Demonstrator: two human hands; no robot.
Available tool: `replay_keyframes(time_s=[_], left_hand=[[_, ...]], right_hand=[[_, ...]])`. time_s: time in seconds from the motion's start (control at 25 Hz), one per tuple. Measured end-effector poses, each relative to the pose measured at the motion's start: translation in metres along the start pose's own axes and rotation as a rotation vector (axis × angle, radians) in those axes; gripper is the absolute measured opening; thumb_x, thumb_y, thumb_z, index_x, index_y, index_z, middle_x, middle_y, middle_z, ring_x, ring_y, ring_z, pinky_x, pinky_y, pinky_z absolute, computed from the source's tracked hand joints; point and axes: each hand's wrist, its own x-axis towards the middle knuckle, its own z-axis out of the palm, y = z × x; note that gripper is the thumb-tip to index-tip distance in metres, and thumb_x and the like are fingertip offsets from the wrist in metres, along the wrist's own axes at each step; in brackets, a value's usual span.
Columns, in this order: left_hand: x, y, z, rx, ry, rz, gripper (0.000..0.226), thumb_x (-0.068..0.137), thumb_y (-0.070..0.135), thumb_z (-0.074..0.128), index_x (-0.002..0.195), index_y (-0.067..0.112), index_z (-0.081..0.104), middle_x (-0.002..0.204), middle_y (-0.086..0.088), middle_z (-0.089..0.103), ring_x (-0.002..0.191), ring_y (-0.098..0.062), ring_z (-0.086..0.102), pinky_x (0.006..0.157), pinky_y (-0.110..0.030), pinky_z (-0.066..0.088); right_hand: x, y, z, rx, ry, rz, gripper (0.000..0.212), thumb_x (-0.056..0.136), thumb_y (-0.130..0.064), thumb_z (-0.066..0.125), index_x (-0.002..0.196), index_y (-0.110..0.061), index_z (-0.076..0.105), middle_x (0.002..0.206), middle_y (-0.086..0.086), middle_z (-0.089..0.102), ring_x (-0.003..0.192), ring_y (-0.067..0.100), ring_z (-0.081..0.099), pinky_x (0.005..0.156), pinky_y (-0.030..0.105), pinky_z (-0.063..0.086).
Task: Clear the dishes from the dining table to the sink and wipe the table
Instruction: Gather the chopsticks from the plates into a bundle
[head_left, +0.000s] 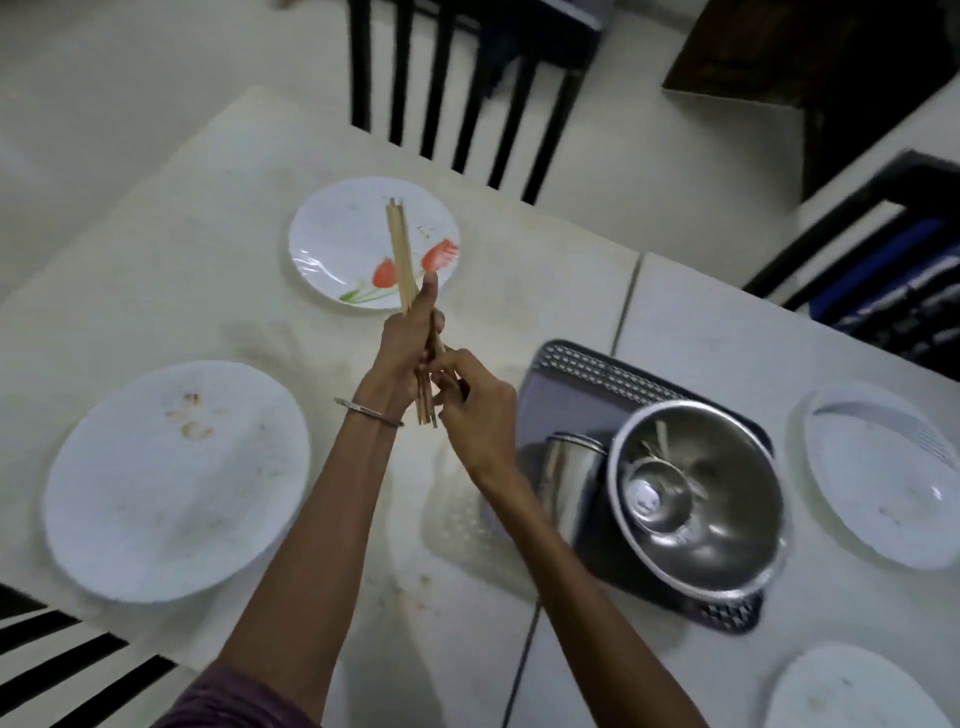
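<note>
My left hand (410, 338) grips a bundle of wooden chopsticks (401, 249) above the table, their tips over a small flowered plate (337, 244). My right hand (467, 400) pinches the lower ends of the same chopsticks. A large white plate (156, 493) with crumbs lies at the left. A steel bowl (727, 509) holds a smaller steel bowl (654, 493) and stands on a dark tray (582, 364), beside a steel cup (569, 467). Two white plates lie at the right (893, 488) and at the bottom right (852, 696).
The white table (208, 291) shows stains and crumbs near its middle. Dark chairs stand at the far side (457, 93), at the right (883, 270) and at the near left corner (62, 670). A seam (626, 301) splits the tabletop.
</note>
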Motion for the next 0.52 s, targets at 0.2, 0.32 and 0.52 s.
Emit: replay_keyframes(time_s=[0.2, 0.32, 0.52], left_hand=[[-0.059, -0.022, 0.099, 0.195, -0.096, 0.175, 0.051, 0.076, 0.064, 0.063, 0.049, 0.022, 0.052, 0.043, 0.007, 0.049, 0.038, -0.007, 0.046, 0.046, -0.020, 0.040], [-0.089, -0.007, 0.125, 0.165, -0.143, 0.397, 0.054, 0.079, 0.061, 0.062, 0.043, 0.022, 0.055, 0.041, 0.003, 0.053, 0.036, -0.008, 0.050, 0.042, -0.019, 0.041], [-0.132, -0.016, 0.149, 0.016, -0.259, 0.392, 0.049, 0.080, 0.053, 0.067, 0.047, 0.026, 0.041, 0.040, 0.008, 0.036, 0.033, -0.007, 0.029, 0.039, -0.018, 0.026]], right_hand=[[-0.051, 0.031, -0.101, 0.315, 0.237, 0.192, 0.004, 0.097, -0.019, 0.061, 0.101, -0.017, 0.060, 0.103, 0.002, 0.071, 0.096, 0.020, 0.068, 0.082, 0.040, 0.056], [-0.070, 0.046, -0.125, 0.953, 0.409, 0.497, 0.022, 0.103, -0.028, 0.048, 0.107, -0.016, 0.066, 0.115, -0.001, 0.072, 0.115, 0.017, 0.062, 0.095, 0.030, 0.049], [-0.072, 0.040, -0.130, 1.716, 0.166, 0.772, 0.057, 0.101, -0.049, 0.040, 0.112, 0.000, 0.068, 0.109, 0.018, 0.074, 0.110, 0.028, 0.066, 0.100, 0.037, 0.049]])
